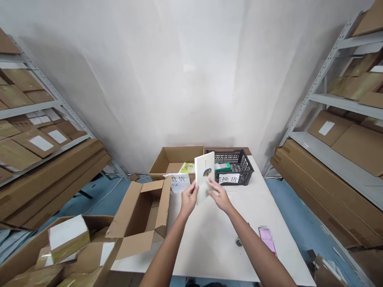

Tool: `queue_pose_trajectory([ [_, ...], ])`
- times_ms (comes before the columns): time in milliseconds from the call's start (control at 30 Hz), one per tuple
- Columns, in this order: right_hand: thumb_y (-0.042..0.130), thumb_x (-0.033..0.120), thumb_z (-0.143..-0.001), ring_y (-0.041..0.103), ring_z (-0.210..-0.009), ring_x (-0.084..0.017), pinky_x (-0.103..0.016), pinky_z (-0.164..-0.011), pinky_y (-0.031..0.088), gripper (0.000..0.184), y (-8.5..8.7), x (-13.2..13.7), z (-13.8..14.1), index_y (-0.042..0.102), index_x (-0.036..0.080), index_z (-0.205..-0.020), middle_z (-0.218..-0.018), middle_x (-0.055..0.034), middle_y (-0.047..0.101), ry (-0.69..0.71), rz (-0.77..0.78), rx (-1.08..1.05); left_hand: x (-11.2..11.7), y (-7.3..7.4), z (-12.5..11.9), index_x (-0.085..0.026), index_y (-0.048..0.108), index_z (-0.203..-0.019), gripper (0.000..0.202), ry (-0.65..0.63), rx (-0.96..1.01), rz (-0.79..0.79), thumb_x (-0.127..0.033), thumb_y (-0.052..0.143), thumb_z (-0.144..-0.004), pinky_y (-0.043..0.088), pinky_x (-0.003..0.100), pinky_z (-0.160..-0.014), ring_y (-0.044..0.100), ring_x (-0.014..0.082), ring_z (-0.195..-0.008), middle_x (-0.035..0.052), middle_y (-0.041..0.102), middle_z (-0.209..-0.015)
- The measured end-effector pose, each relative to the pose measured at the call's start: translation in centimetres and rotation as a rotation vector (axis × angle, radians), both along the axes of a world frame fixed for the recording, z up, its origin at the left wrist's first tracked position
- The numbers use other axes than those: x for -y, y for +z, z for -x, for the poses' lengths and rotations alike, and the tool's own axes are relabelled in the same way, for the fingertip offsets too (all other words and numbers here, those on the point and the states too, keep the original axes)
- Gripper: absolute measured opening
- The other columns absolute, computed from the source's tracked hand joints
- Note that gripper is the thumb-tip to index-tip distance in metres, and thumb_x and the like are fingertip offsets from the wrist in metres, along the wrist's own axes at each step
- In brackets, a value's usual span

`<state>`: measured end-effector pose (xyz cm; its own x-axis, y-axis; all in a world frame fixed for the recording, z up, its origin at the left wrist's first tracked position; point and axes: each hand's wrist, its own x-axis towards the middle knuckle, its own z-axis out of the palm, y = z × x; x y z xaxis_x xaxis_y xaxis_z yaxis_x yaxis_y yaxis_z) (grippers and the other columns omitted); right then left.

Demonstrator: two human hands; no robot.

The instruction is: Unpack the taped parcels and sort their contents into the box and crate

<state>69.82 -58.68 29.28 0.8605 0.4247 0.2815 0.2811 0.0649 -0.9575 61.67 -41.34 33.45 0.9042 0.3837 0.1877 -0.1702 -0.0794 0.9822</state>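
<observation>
A thin white book [205,173] with a small blue-and-yellow picture on its cover stands upright above the white table. My left hand [189,198] grips its lower left edge, thumb on the cover side. My right hand [220,196] is at the book's lower right, fingers apart and slightly blurred; whether they touch the cover I cannot tell. Behind the book are an open cardboard box [160,161] with a colourful booklet [188,168] in it and a black plastic basket [245,172] holding a green-and-pink box [223,167]. Paper signs [180,181] hang on both containers' fronts.
An opened, apparently empty carton [128,207] stands at the table's left. On the right lie a phone [267,239] and a small dark object [238,242] beside my forearm. A large box of parcels [101,275] is at lower left. Shelves with cartons flank both sides.
</observation>
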Motion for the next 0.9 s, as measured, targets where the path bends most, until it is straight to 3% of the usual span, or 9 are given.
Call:
queue_pose_trajectory([
  [67, 0.076, 0.041, -0.079, 0.052, -0.137, -0.031, -0.049, -0.111, 0.048, 0.058, -0.8, -1.2, -2.7, 0.065, 0.029, -0.135, -0.147, -0.0107, 0.058, -0.235, 0.003, -0.06, -3.9, -0.2, -0.9, -0.016, 0.066, -0.139, 0.072, -0.026, -0.04, 0.097, -0.059, 0.074, -0.082, 0.058, 0.047, -0.101, 0.069, 0.0328, -0.119, 0.012, 0.07, -0.136],
  [100, 0.078, 0.042, -0.077, 0.058, -0.129, -0.031, -0.048, -0.106, 0.051, 0.062, -1.2, -2.0, -4.0, 0.064, 0.027, -0.135, -0.141, -0.0118, 0.062, -0.278, -0.006, -0.117, -5.9, -0.4, -1.5, -0.016, 0.066, -0.139, 0.074, -0.043, -0.063, 0.14, -0.059, 0.077, -0.079, 0.06, 0.046, -0.097, 0.07, 0.0324, -0.115, 0.0121, 0.07, -0.135],
  [167, 0.079, 0.044, -0.073, 0.068, -0.107, -0.028, -0.045, -0.094, 0.057, 0.06, -1.9, -3.9, -6.6, 0.064, 0.023, -0.128, -0.122, -0.0116, 0.07, -0.202, -0.031, -0.233, -9.8, -0.8, -3.0, -0.017, 0.067, -0.138, 0.079, -0.031, -0.087, 0.197, -0.059, 0.083, -0.073, 0.062, 0.044, -0.092, 0.072, 0.0305, -0.109, 0.0116, 0.072, -0.132],
  [267, 0.08, 0.043, -0.071, 0.07, -0.088, -0.023, -0.04, -0.083, 0.059, 0.047, -2.1, -7.7, -10.1, 0.066, 0.021, -0.111, -0.099, -0.0074, 0.074, -0.073, -0.076, -0.275, -15.1, -1.2, -6.3, -0.016, 0.069, -0.134, 0.08, 0.047, -0.064, 0.21, -0.057, 0.086, -0.068, 0.062, 0.045, -0.091, 0.073, 0.0283, -0.103, 0.0111, 0.075, -0.124],
  [367, 0.081, 0.042, -0.069, 0.069, -0.086, -0.022, -0.037, -0.082, 0.058, 0.046, -1.6, -12.2, -13.7, 0.066, 0.022, -0.107, -0.095, -0.0052, 0.073, -0.105, -0.111, -0.214, -19.4, -0.9, -10.5, -0.015, 0.07, -0.132, 0.076, 0.074, -0.037, 0.173, -0.055, 0.085, -0.07, 0.06, 0.048, -0.095, 0.073, 0.0295, -0.105, 0.0122, 0.077, -0.12],
  [467, 0.077, 0.044, -0.069, 0.069, -0.09, -0.022, -0.038, -0.085, 0.057, 0.049, -0.9, -15.7, -17.3, 0.065, 0.022, -0.111, -0.097, -0.0055, 0.072, -0.194, -0.086, -0.173, -22.3, -0.1, -14.6, -0.015, 0.069, -0.134, 0.068, 0.102, -0.023, 0.083, -0.053, 0.08, -0.078, 0.053, 0.049, -0.107, 0.066, 0.0321, -0.122, 0.0153, 0.072, -0.132],
  [633, 0.065, 0.043, -0.076, 0.067, -0.103, -0.023, -0.041, -0.096, 0.054, 0.054, -1.5, -16.1, -19.4, 0.064, 0.021, -0.126, -0.121, -0.0112, 0.068, -0.452, 0.022, -0.127, -24.0, -0.3, -17.6, -0.023, 0.05, -0.153, 0.068, 0.121, -0.083, -0.179, -0.049, 0.066, -0.092, 0.034, 0.05, -0.123, 0.037, 0.0321, -0.152, 0.0133, 0.043, -0.163],
  [767, 0.064, 0.042, -0.08, 0.065, -0.108, -0.025, -0.042, -0.098, 0.054, 0.053, -3.1, -13.0, -16.8, 0.065, 0.023, -0.13, -0.132, -0.0117, 0.065, -0.437, 0.094, -0.07, -23.1, -1.7, -16.2, -0.025, 0.058, -0.145, 0.053, 0.165, -0.042, -0.296, -0.044, 0.059, -0.096, 0.031, 0.049, -0.124, 0.04, 0.0293, -0.149, 0.0114, 0.052, -0.156],
  [900, 0.064, 0.041, -0.083, 0.062, -0.115, -0.027, -0.041, -0.089, 0.057, 0.049, -5.1, -9.3, -12.7, 0.069, 0.027, -0.13, -0.14, -0.0101, 0.06, -0.407, 0.148, -0.032, -20.1, -3.1, -13.9, -0.025, 0.065, -0.137, 0.043, 0.183, -0.003, -0.327, -0.04, 0.056, -0.097, 0.038, 0.045, -0.119, 0.049, 0.0272, -0.14, 0.0099, 0.06, -0.146],
])
